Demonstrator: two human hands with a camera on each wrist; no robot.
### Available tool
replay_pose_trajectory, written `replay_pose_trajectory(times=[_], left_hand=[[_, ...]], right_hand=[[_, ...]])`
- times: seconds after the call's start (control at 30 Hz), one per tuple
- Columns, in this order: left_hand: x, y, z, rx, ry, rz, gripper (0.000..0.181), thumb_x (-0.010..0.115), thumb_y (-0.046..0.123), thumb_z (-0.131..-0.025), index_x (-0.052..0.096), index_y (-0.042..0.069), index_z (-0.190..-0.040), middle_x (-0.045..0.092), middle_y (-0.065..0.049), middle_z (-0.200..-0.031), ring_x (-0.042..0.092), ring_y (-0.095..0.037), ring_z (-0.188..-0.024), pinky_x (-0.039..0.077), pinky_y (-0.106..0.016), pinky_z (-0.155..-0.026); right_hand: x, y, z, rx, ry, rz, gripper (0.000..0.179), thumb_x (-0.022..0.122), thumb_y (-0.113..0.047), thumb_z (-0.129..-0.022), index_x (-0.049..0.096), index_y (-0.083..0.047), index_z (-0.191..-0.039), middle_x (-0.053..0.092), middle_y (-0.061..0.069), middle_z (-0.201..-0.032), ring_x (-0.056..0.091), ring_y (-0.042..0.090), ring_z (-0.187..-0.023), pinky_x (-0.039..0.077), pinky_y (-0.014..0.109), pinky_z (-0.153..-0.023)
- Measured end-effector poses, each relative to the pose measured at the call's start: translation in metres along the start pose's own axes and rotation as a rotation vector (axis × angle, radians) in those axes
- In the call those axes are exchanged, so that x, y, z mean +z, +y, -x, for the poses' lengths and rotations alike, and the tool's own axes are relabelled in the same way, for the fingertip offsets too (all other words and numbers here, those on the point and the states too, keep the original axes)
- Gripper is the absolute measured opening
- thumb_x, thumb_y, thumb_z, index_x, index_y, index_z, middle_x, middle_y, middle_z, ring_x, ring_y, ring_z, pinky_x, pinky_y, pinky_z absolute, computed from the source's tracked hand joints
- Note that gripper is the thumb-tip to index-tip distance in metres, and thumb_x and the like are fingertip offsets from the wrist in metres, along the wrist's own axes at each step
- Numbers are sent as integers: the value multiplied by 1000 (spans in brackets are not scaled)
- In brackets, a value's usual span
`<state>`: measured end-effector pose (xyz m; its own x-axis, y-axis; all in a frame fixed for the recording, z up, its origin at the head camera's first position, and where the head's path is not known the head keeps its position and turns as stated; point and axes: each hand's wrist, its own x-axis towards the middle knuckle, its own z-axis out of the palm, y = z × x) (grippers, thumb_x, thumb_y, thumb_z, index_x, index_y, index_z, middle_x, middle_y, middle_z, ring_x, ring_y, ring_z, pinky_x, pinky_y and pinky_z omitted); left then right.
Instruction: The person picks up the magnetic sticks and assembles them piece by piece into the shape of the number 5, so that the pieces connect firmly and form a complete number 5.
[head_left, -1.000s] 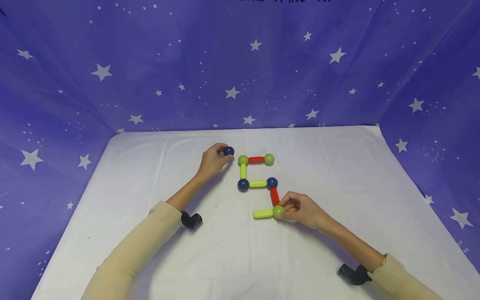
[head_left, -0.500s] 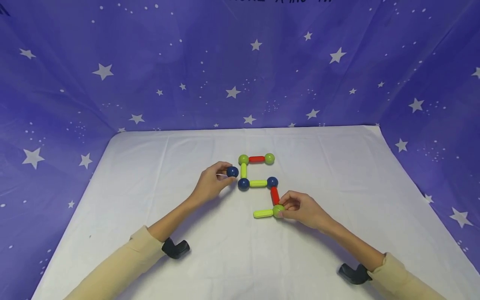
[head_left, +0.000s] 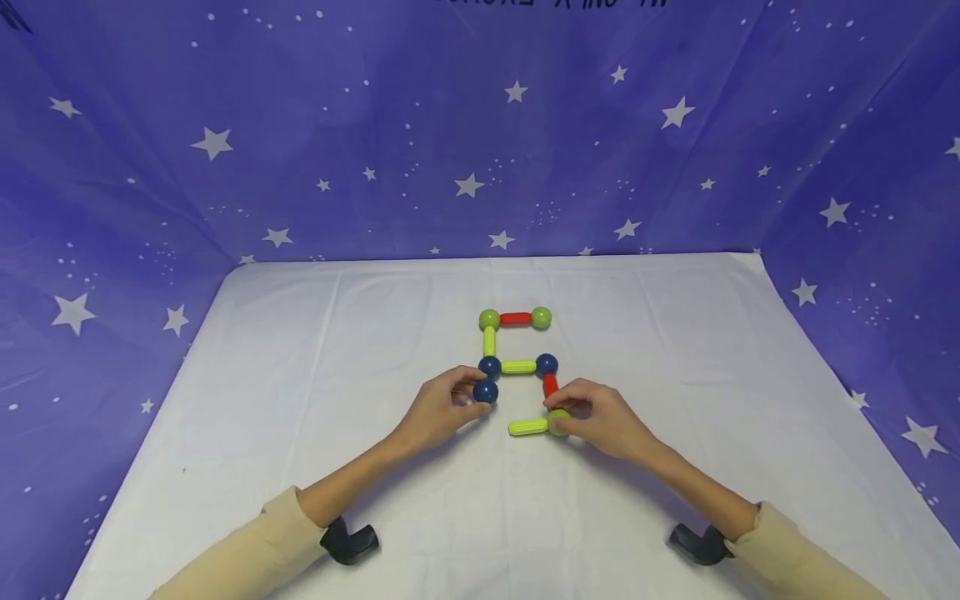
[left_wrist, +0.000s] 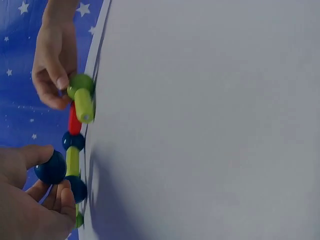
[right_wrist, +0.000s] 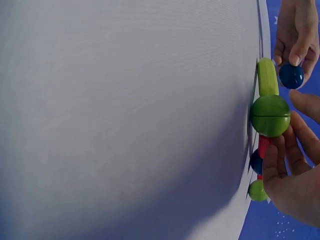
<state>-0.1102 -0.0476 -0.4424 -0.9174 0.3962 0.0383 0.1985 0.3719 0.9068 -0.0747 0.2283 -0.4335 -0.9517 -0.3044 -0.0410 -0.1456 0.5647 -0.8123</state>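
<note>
My left hand (head_left: 442, 412) pinches a loose dark blue ball (head_left: 485, 392) between thumb and fingers. In the head view that ball sits just in front of the left blue ball (head_left: 490, 367) of a chain of balls and ribbed sticks. My right hand (head_left: 603, 421) has its thumb and fingers round the front green ball (right_wrist: 270, 116), partly covering it. A red stick (head_left: 551, 385) runs from there back to the right blue ball (head_left: 547, 365); my fingertips overlap its near end. From the green ball a yellow-green stick (head_left: 528, 427) points left, its other end bare.
Behind the blue balls, a yellow-green stick (head_left: 490, 341) leads to a green ball (head_left: 489, 319); a red stick (head_left: 515, 318) joins that to another green ball (head_left: 541, 317). White cloth (head_left: 375, 317) covers the table. A purple starry curtain (head_left: 420, 142) surrounds it.
My left hand has brought its blue ball toward me and slightly right, from beside the back green ball to in front of the left blue ball. My right hand's fingertips have shifted over the red stick.
</note>
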Motion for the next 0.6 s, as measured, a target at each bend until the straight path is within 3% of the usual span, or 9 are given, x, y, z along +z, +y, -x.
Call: replay_pose_trajectory(times=[0.33,0.6], left_hand=[[11,-8,15,-10,-54,0,37,80,5,-83,65,2,-117,66,-5,-103,64,-18,-94,54,-33,-85],[15,-10,16,36,-53,-23,36,81,5,-82,65,2,-115,66,-3,-101,64,-17,-93,54,-33,-85]], right_hand=[[5,-1,-4,-142,-34,171,26,85,-13,-80,78,-16,-105,71,-11,-100,59,13,-93,49,36,-84],[10,-2,-7,-199,-48,254,25,86,-12,-78,80,-17,-102,73,-9,-100,53,13,-91,47,31,-75]])
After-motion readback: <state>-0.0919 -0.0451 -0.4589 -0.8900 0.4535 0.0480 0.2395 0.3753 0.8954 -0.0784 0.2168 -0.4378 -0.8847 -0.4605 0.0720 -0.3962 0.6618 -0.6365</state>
